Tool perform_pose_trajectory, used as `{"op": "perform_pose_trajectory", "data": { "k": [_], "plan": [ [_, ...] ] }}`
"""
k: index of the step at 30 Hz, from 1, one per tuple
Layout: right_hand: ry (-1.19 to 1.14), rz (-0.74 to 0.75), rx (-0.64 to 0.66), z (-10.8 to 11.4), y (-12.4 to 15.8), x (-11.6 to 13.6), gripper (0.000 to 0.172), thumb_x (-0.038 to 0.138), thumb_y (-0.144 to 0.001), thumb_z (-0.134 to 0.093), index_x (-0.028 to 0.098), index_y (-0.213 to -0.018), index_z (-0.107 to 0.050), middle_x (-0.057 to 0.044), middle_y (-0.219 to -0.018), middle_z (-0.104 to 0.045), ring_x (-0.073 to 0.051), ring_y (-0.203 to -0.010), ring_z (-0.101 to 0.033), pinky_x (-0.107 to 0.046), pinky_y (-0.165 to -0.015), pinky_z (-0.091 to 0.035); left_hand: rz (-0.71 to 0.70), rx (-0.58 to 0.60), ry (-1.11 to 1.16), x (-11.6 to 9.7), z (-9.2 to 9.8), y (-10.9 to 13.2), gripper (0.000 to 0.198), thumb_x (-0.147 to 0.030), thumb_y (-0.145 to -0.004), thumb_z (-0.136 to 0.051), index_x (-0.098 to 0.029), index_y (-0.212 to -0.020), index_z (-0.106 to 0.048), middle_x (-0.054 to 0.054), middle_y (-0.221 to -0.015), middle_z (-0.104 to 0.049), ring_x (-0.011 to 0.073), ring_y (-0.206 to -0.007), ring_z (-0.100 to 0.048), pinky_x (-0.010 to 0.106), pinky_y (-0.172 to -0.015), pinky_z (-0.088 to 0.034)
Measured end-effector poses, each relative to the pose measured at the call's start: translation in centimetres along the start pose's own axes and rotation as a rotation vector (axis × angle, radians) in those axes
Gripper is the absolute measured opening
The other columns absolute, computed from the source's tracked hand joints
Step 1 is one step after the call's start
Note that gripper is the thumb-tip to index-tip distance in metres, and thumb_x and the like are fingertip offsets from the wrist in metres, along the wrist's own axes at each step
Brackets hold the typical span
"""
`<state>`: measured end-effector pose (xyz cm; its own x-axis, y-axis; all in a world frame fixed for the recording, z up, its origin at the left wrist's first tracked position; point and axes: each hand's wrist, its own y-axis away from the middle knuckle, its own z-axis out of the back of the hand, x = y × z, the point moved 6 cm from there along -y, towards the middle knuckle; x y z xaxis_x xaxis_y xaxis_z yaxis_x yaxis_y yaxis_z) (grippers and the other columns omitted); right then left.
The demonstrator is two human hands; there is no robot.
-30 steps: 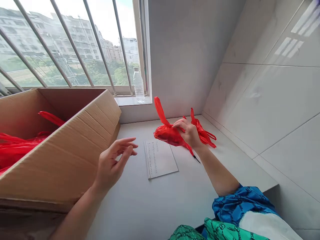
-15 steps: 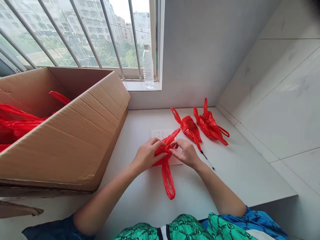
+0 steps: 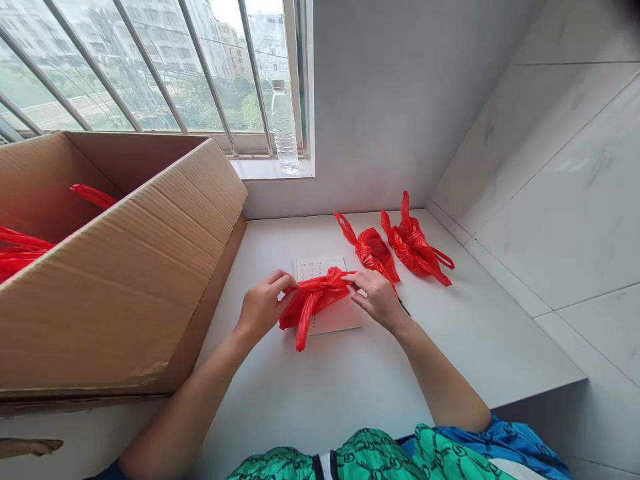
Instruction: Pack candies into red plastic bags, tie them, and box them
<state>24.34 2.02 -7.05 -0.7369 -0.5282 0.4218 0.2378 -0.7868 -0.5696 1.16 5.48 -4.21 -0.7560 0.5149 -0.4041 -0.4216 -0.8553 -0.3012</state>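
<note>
A red plastic bag point(image 3: 313, 300) is stretched sideways between my two hands, low over the white tabletop. My left hand point(image 3: 263, 303) pinches its left end. On the other side, the fingers of my right hand point(image 3: 375, 297) are closed on its right end. One loop of the bag hangs down toward me. Under the bag lies a white sheet or notebook point(image 3: 337, 319) with rows of small marks, partly covered. Beyond my right hand rest two more knotted red bags, one nearer point(image 3: 373, 250) and one farther right point(image 3: 415, 247). A thin dark pen-like stick point(image 3: 404, 307) is mostly hidden behind my right wrist.
A large open cardboard box point(image 3: 135, 280) fills the left side, with red plastic bags point(image 3: 20, 253) inside. A clear bottle point(image 3: 285, 130) stands on the sill of the barred window. Tiled wall point(image 3: 565, 200) borders the white table point(image 3: 480, 347) on the right.
My hands have moved apart, pulling the bag's ends out sideways; my left hand went left. The bag's hanging loop is shorter and farther left. The whole view has shifted slightly.
</note>
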Motion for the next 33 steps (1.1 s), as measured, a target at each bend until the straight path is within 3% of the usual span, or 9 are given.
{"op": "perform_pose_trajectory", "data": {
  "k": [4, 8, 11, 14, 17, 20, 25, 30, 33],
  "plan": [
    [-0.014, -0.035, -0.037, 1.4, 0.0, -0.3, 0.026, 0.012, -0.091, -0.052, 0.022, -0.105, -0.071, -0.003, -0.081, -0.063, -0.018, -0.074, -0.057, -0.031, -0.071, -0.045, 0.081, -0.027, 0.144, 0.9, 1.4, 0.2, 0.028, -0.043, -0.098, -0.049, -0.026, -0.091, -0.069, 0.002, -0.105, -0.067, 0.0156, -0.082, -0.064, 0.027, -0.061, -0.043],
    [-0.080, -0.038, 0.006, 0.6, -0.1, 1.1, 0.016, 0.019, -0.091, -0.057, 0.022, -0.101, -0.070, -0.005, -0.093, -0.066, -0.019, -0.083, -0.060, -0.032, -0.075, -0.047, -0.039, -0.002, 0.015, -1.7, 0.8, 0.1, 0.032, -0.043, -0.097, -0.051, -0.031, -0.125, -0.062, 0.004, -0.123, -0.064, 0.0209, -0.098, -0.065, 0.031, -0.072, -0.048],
    [-0.114, -0.077, 0.027, -0.4, -0.1, 1.6, 0.014, 0.029, -0.094, -0.061, 0.022, -0.105, -0.067, -0.005, -0.098, -0.070, -0.020, -0.086, -0.062, -0.033, -0.076, -0.048, -0.227, 0.076, -0.161, -3.9, -1.0, -0.3, 0.022, -0.035, -0.096, -0.054, -0.028, -0.114, -0.065, 0.003, -0.109, -0.070, 0.0233, -0.099, -0.063, 0.039, -0.088, -0.045],
    [-0.136, -0.089, 0.071, -1.1, -0.1, 1.6, 0.015, 0.029, -0.095, -0.063, 0.021, -0.107, -0.067, -0.004, -0.095, -0.072, -0.020, -0.083, -0.062, -0.033, -0.076, -0.048, -0.301, 0.072, -0.254, -4.5, -2.1, -0.7, 0.019, -0.027, -0.099, -0.048, -0.026, -0.103, -0.067, 0.003, -0.099, -0.072, 0.0208, -0.088, -0.063, 0.039, -0.087, -0.043],
    [-0.241, -0.101, 0.070, -1.0, -0.2, 1.4, 0.013, 0.027, -0.094, -0.065, 0.022, -0.106, -0.068, -0.003, -0.092, -0.071, -0.018, -0.081, -0.062, -0.031, -0.075, -0.049, -0.386, 0.014, -0.250, -5.0, -2.1, -0.9, 0.021, -0.029, -0.101, -0.048, -0.029, -0.108, -0.067, 0.003, -0.105, -0.071, 0.0197, -0.089, -0.063, 0.040, -0.092, -0.041],
    [-0.375, -0.139, 0.051, -0.5, -0.1, 1.3, 0.019, 0.027, -0.093, -0.066, 0.024, -0.112, -0.066, -0.002, -0.095, -0.071, -0.017, -0.083, -0.064, -0.030, -0.076, -0.051, -0.445, -0.023, -0.206, -5.4, -1.6, -1.0, 0.022, -0.029, -0.101, -0.048, -0.029, -0.100, -0.070, 0.001, -0.100, -0.072, 0.0176, -0.086, -0.063, 0.038, -0.095, -0.041],
    [-0.424, -0.162, 0.073, -0.1, -0.1, 1.2, 0.021, 0.017, -0.090, -0.061, 0.026, -0.108, -0.067, -0.001, -0.090, -0.069, -0.017, -0.076, -0.063, -0.031, -0.071, -0.051, -0.361, -0.150, -0.096, -4.3, 0.3, -1.4, 0.022, -0.028, -0.100, -0.049, -0.025, -0.093, -0.070, 0.001, -0.092, -0.071, 0.0155, -0.083, -0.063, 0.034, -0.089, -0.043],
    [-0.485, -0.304, -0.118, 1.9, 0.0, -1.0, 0.014, 0.018, -0.088, -0.059, 0.024, -0.091, -0.071, -0.002, -0.087, -0.068, -0.018, -0.079, -0.063, -0.030, -0.070, -0.052, -0.278, -0.188, 0.029, -2.3, 1.5, -0.9, 0.017, -0.027, -0.099, -0.054, -0.024, -0.091, -0.069, 0.000, -0.090, -0.070, 0.0149, -0.084, -0.063, 0.034, -0.091, -0.042],
    [-0.506, -0.360, -0.137, 2.3, 0.1, -1.6, 0.010, 0.020, -0.087, -0.059, 0.023, -0.085, -0.069, -0.001, -0.082, -0.067, -0.017, -0.077, -0.062, -0.031, -0.071, -0.052, -0.180, -0.175, 0.126, -1.5, 1.8, -0.9, 0.018, -0.028, -0.099, -0.053, -0.023, -0.092, -0.068, 0.001, -0.094, -0.069, 0.0156, -0.088, -0.063, 0.032, -0.088, -0.045]
  ]
}}
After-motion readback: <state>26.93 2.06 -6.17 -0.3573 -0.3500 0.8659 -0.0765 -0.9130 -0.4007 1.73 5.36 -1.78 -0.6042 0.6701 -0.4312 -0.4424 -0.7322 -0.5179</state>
